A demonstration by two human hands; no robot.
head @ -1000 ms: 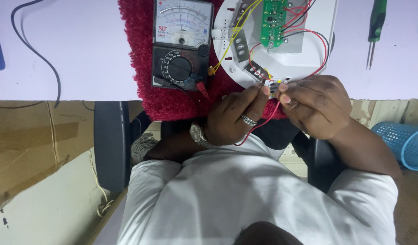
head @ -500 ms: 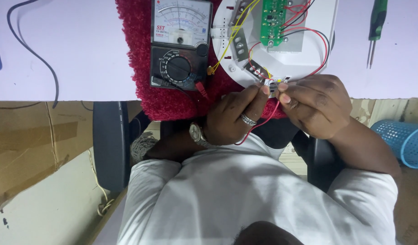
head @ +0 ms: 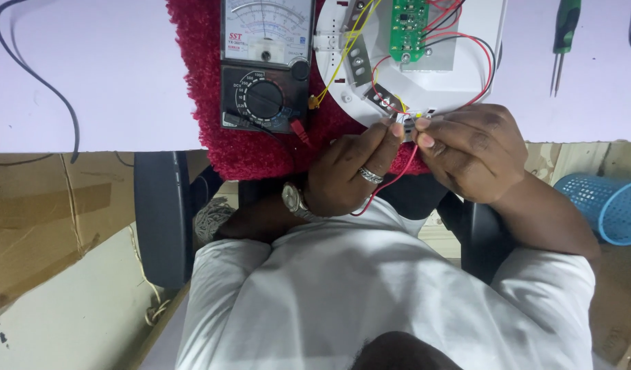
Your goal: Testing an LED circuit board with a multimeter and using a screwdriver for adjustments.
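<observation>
Nearest, the person's head is cut off at the bottom edge, and the white shirt hides the lap and most of the dark chair [head: 161, 219]. Brown cardboard [head: 41, 212] lies at the left and a blue mesh basket [head: 617, 205] at the right, partly out of frame.

Farther on, the two hands meet at the near edge of the table [head: 89, 89]. The left hand [head: 353, 175], with a ring and a wristwatch, has its fingertips pinched together on a red wire [head: 391, 181] that loops down under the palm. The right hand [head: 473, 151] is closed fingertip to fingertip on a small white connector [head: 408, 125] right where the hands touch; the fingers cover most of it, so its shape is hard to make out.

Just beyond them lies a round white lamp base [head: 466, 75] with a green circuit board [head: 408, 27], red and yellow leads running over it, its far side cut off. To its left an analogue multimeter [head: 264, 65] rests on a red fuzzy mat [head: 206, 103]. A green-handled screwdriver [head: 565, 31] lies far right, and a black cable [head: 34, 75] curves at the far left.
</observation>
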